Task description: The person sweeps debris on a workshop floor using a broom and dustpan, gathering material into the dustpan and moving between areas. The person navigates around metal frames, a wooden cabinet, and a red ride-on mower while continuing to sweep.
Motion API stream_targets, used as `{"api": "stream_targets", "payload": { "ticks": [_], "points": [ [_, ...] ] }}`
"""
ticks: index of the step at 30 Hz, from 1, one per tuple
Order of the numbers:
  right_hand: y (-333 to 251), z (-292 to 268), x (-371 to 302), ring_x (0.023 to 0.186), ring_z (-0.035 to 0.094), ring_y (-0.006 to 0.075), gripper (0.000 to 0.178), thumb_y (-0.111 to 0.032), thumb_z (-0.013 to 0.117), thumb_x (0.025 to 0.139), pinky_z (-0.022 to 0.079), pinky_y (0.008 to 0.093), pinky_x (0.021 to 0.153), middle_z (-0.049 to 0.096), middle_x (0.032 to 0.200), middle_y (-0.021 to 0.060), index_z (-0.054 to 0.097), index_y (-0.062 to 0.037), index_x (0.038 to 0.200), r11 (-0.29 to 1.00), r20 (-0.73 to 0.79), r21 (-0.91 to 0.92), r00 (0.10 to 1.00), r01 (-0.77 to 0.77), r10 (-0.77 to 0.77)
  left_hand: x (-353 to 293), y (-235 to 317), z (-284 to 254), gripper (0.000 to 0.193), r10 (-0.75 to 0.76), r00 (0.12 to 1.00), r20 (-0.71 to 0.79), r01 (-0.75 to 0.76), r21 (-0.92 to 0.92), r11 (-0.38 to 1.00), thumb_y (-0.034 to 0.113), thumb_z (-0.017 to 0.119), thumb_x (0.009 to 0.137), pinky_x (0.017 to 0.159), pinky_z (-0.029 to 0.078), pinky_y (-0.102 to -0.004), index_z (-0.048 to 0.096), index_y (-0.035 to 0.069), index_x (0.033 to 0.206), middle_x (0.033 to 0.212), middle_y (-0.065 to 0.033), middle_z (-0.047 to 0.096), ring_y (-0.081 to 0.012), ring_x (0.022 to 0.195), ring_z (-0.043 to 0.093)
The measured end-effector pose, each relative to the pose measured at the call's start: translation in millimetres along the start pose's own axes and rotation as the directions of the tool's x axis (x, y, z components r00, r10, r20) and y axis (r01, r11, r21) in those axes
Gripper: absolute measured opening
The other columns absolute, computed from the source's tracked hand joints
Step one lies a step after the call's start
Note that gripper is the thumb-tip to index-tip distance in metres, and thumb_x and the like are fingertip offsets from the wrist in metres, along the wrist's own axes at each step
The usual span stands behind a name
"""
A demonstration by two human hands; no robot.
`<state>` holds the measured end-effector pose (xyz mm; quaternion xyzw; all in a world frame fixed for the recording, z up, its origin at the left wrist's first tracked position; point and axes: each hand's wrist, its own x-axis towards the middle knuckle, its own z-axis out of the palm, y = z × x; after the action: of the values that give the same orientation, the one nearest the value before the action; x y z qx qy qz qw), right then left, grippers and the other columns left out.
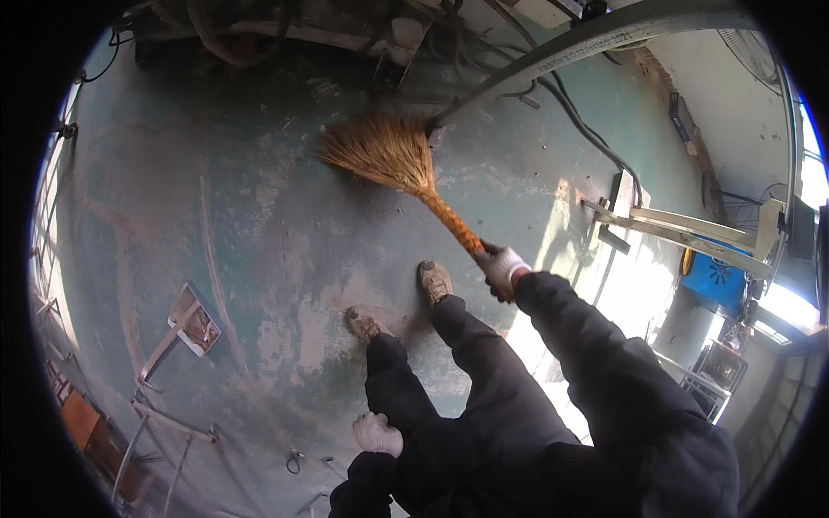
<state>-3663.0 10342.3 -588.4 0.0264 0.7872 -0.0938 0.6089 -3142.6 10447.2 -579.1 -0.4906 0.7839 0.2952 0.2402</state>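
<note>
My right hand (501, 271), in a white and dark work glove, is wrapped round the orange-bound handle end of a straw broom (451, 226). The broom's fanned bristles (380, 154) meet the worn green-grey floor ahead of my shoes, beside the foot of a metal bar. In a pale glove, my left hand (377, 433) is closed in a fist by my left thigh, and nothing shows in it. A dustpan (192, 321) with a long handle lies off to the left, brownish debris in its pan.
A curved metal beam (596, 50) crosses the upper right, with dark cables (577, 116) on the floor below. Machinery (259, 33) lines the far side. At right stand a pale frame (682, 231) and a blue box (715, 276). Metal tube frames (177, 423) stand at lower left.
</note>
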Motion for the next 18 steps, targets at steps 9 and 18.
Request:
{"api": "stream_targets", "payload": {
  "ticks": [9,18],
  "points": [
    [7,-7,-92,0.055,0.067,0.0179,0.065,-0.046,0.058,0.119,0.057,0.0379,0.049,0.067,0.081,0.0063,0.048,-0.0226,0.179,0.964,-0.076,-0.111,0.965,0.241,-0.25,-1,0,0,0.009,0.053,0.994,-0.095,-0.055,-0.021,0.998,0.014,0.073,0.062,0.075,0.054,-0.0569,0.075,0.006,0.063,0.072,-0.0201,0.069,-0.0445,0.076,0.07],
    [43,52,-4,0.068,0.063,0.0177,0.065,-0.048,0.06,0.117,0.058,0.0384,0.06,0.063,0.086,0.0038,0.054,-0.0221,0.176,0.974,-0.018,0.227,1.0,0.007,-0.003,-4,0,-7,0.01,0.044,0.999,-0.005,-0.044,-0.013,0.999,0.012,0.073,0.065,0.081,0.055,-0.055,0.078,0.004,0.067,0.076,-0.0207,0.071,-0.0444,0.081,0.071]
  ]
}}
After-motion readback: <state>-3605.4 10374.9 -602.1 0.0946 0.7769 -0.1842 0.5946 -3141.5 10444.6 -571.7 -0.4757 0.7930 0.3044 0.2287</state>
